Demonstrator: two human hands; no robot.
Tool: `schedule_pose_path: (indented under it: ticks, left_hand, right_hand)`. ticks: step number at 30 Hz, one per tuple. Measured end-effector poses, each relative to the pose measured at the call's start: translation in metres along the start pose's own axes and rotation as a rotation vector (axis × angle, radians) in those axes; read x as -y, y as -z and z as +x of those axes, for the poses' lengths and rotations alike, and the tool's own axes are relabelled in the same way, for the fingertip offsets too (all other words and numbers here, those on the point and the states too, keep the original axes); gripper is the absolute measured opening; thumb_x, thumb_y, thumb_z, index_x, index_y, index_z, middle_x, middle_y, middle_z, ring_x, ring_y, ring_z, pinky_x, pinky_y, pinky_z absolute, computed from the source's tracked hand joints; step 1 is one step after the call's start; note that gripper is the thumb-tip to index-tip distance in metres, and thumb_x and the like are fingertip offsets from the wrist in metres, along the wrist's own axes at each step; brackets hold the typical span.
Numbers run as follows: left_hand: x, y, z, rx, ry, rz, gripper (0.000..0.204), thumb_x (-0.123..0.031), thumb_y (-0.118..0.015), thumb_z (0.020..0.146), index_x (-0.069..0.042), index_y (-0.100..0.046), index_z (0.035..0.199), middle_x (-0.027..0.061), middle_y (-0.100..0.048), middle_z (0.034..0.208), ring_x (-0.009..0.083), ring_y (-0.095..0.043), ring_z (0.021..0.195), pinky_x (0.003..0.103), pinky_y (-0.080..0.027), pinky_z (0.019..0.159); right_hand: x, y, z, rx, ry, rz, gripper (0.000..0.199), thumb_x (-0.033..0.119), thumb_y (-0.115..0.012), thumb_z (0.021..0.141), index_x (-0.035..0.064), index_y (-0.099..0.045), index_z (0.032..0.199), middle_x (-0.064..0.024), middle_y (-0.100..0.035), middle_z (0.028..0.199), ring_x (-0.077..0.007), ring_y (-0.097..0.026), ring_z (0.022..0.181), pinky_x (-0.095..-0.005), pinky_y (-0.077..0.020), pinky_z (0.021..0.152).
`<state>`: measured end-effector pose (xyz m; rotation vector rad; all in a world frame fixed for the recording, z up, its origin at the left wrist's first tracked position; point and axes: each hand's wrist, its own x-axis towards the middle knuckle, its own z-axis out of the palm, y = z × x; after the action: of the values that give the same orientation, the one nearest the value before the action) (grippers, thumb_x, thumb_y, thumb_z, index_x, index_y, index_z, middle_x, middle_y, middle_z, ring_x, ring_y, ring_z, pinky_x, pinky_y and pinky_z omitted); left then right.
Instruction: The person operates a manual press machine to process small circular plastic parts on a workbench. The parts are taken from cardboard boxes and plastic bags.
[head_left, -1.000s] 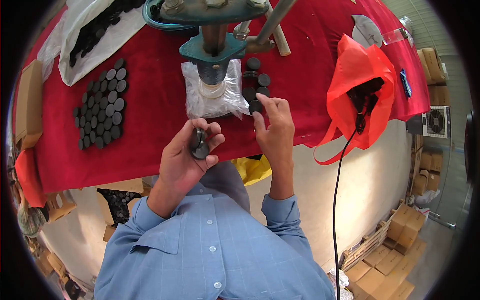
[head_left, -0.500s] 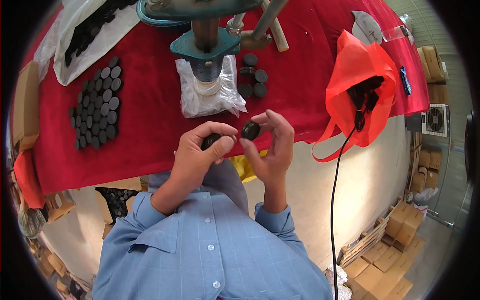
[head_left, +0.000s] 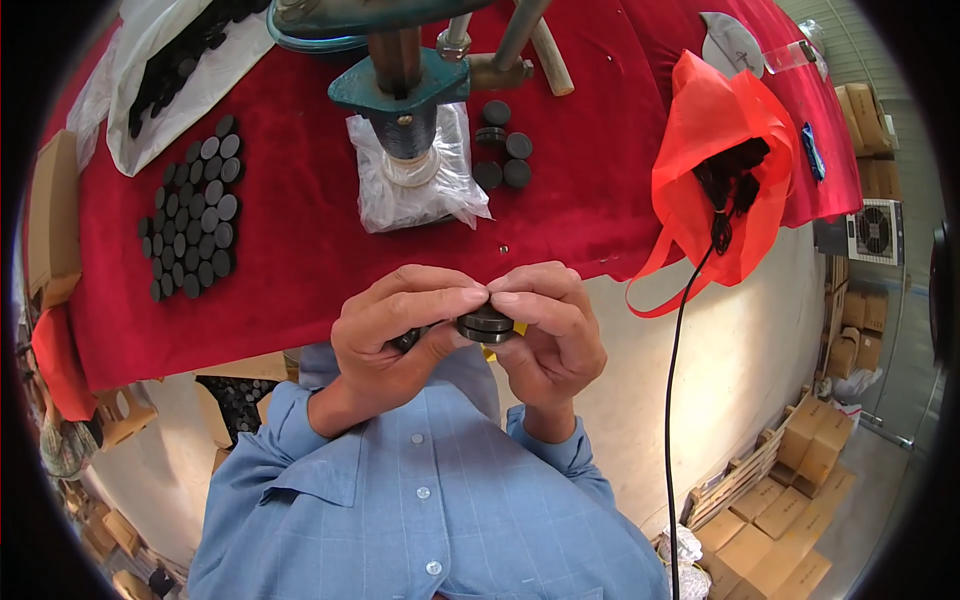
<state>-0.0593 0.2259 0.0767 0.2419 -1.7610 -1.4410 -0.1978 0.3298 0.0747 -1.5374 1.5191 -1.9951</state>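
Both my hands meet just off the near edge of the red-covered table. My left hand [head_left: 402, 320] and my right hand [head_left: 552, 335] pinch a black round, lidded-looking disc [head_left: 486, 324] between their fingertips. A dark groove runs around its side, so it looks like two stacked parts. Tucked in the curled fingers of my left hand is a second black disc [head_left: 405, 340], mostly hidden. Beyond my hands, a teal hand press [head_left: 402, 90] stands with its pale round foot on a clear plastic-wrapped pad [head_left: 385, 205].
Several black discs [head_left: 517, 146] lie right of the press. A block of many more [head_left: 190, 225] covers the table's left. A white bag [head_left: 130, 130] of black pieces lies far left. At the right edge sits a red bag [head_left: 690, 130] with a black cable [head_left: 672, 420] hanging down.
My hands have come together and slightly nearer my body. The disc that my right hand held apart is now gripped by both hands, turned edge-on.
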Motion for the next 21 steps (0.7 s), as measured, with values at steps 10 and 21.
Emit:
schedule_pose_path:
  ticks: [10, 21]
  left_hand:
    - [-0.005, 0.0, 0.001, -0.016, -0.13, 0.144, 0.034, -0.003, -0.083, 0.078, -0.001, -0.074, 0.111, 0.0153, -0.072, 0.103, 0.0213, -0.072, 0.085, 0.028, -0.058, 0.067]
    - [0.002, 0.0, -0.006, -0.064, 0.031, 0.052, 0.022, -0.011, -0.078, 0.087, 0.001, -0.07, 0.104, 0.0126, -0.069, 0.097, 0.0165, -0.066, 0.078, 0.026, -0.053, 0.066]
  right_hand:
    - [0.007, -0.002, 0.004, -0.003, 0.098, -0.058, 0.029, 0.008, -0.078, 0.08, 0.0007, -0.069, 0.107, -0.0134, -0.068, 0.097, -0.0257, -0.064, 0.083, -0.0359, -0.0511, 0.069]
    - [0.015, -0.018, -0.002, -0.026, -0.041, -0.129, 0.026, 0.002, -0.074, 0.083, -0.0024, -0.068, 0.108, -0.015, -0.066, 0.098, -0.0256, -0.063, 0.085, -0.0347, -0.0512, 0.073]
